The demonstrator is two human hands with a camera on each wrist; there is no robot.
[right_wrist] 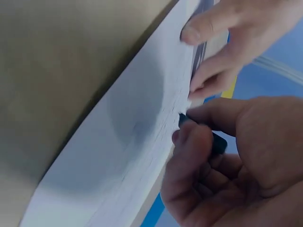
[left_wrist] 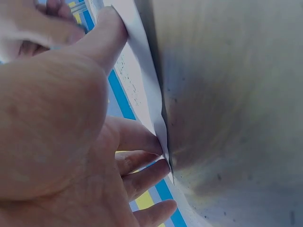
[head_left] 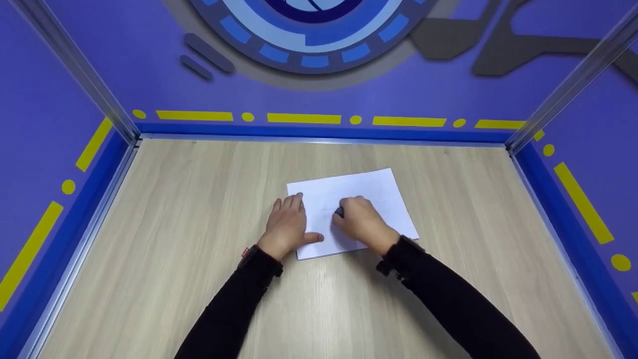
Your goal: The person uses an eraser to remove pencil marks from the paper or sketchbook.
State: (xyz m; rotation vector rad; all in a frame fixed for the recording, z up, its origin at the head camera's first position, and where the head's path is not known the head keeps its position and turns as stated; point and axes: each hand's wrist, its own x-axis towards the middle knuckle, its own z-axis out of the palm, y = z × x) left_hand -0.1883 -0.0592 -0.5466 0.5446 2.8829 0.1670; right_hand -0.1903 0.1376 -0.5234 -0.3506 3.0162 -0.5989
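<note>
A white sheet of paper (head_left: 369, 187) lies on the table with faint marks near its middle. My left hand (head_left: 286, 222) rests at the paper's left edge, fingers spread; the thumb (left_wrist: 106, 40) lies on the sheet. Over the middle of the sheet, my right hand (head_left: 360, 219) pinches a short dark teal block (right_wrist: 218, 143) between thumb and fingers. One pointed corner of the block sticks out, close over the paper. Its other end is partly hidden by the fingers. In the right wrist view, faint lines of marks run across the sheet beside the block.
The pale wood-grain table (head_left: 199, 199) spreads around the paper. Blue-purple panels stand at the back (head_left: 309, 104), left and right, with metal rails (head_left: 319, 140) along the table's edges. Dark sleeves and wrist straps cover both forearms.
</note>
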